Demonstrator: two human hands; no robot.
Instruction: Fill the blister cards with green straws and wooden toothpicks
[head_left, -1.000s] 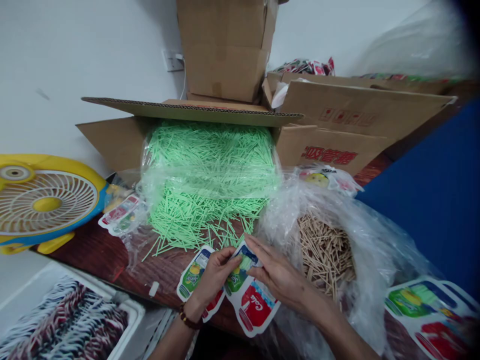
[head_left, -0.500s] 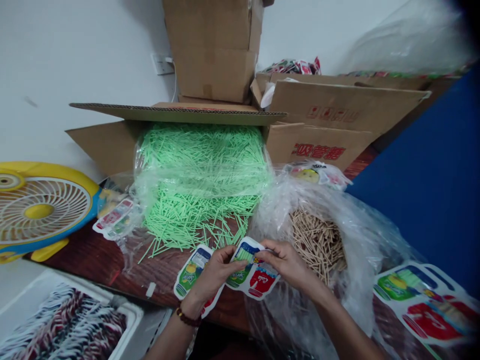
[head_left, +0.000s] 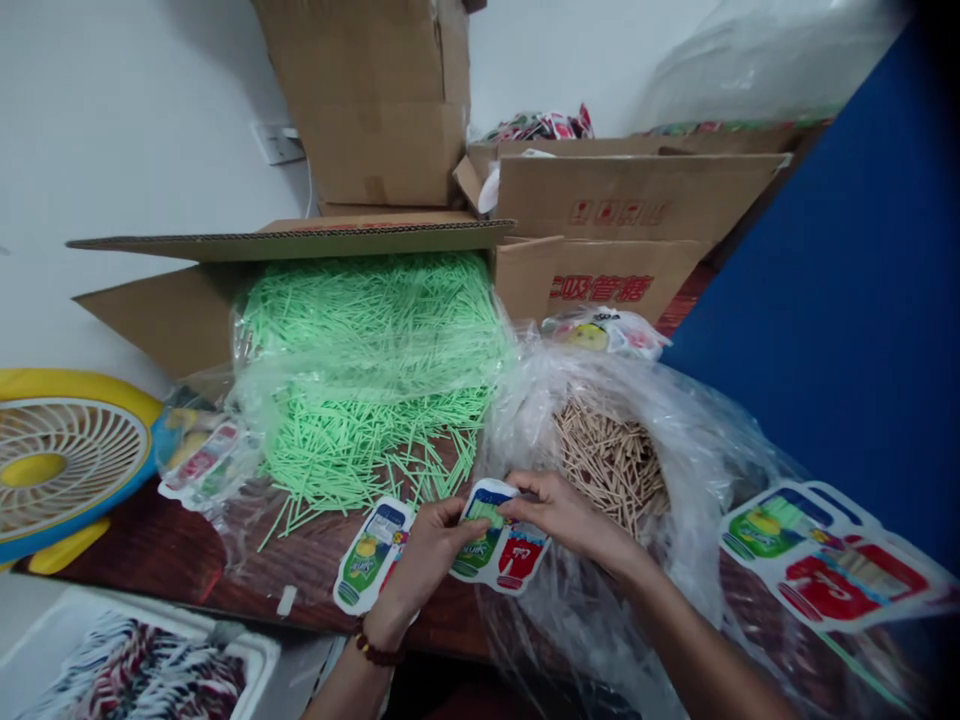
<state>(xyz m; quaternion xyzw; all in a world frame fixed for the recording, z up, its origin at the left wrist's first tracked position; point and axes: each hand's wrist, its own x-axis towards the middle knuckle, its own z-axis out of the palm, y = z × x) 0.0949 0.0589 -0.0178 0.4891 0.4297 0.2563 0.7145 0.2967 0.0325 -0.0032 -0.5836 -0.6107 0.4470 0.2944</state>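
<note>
Both hands hold one small packet [head_left: 517, 562] printed with a green Sprite can and a red Cola can; green sticks show in its Sprite window. My left hand [head_left: 431, 545], a bead bracelet at its wrist, grips the packet's left side between thumb and fingers. At the upper right edge, my right hand [head_left: 547, 508] pinches the same packet, its fingers partly hiding the Cola half's top. A similar packet [head_left: 367, 558] lies on the table beside my left hand, partly covered by it. Loose green sticks [head_left: 360, 450] spread just beyond the hands.
Behind the green sticks stands an open carton [head_left: 165, 315]. A plastic bag of brown sticks [head_left: 611, 465] sits to the right, with finished-looking printed packets [head_left: 847, 580] beyond. At left are a yellow fan [head_left: 75, 460] and a white foam box [head_left: 259, 665] holding striped packets.
The view has turned right, so the surroundings appear shifted left. Both hands keep their grip on the packet, with only slight finger movement.
</note>
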